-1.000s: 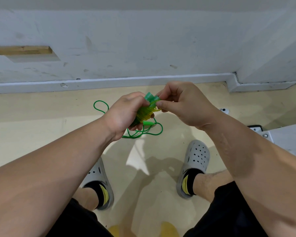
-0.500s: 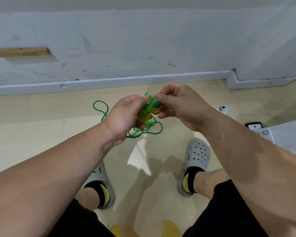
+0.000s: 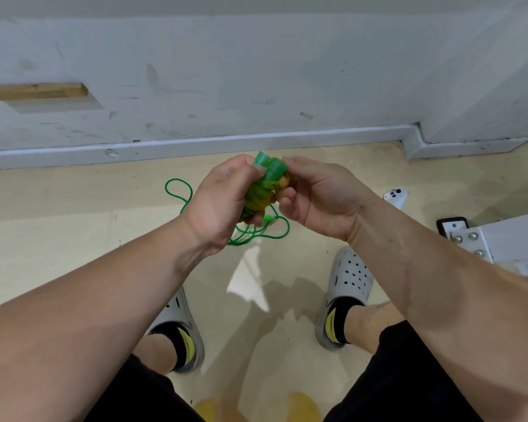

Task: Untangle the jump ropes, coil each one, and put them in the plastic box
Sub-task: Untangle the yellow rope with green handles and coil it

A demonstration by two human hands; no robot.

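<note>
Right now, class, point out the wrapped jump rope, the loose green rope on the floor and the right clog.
wrapped jump rope (image 3: 258, 193), head view, yellow cord windings.
loose green rope (image 3: 241, 239), head view, bunched strands.
right clog (image 3: 352, 274), head view, perforated toe.

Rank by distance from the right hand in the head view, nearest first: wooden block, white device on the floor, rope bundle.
1. rope bundle: pinched by the right hand itself.
2. white device: on the floor, to its right.
3. wooden block: on the wall, far left.
</note>
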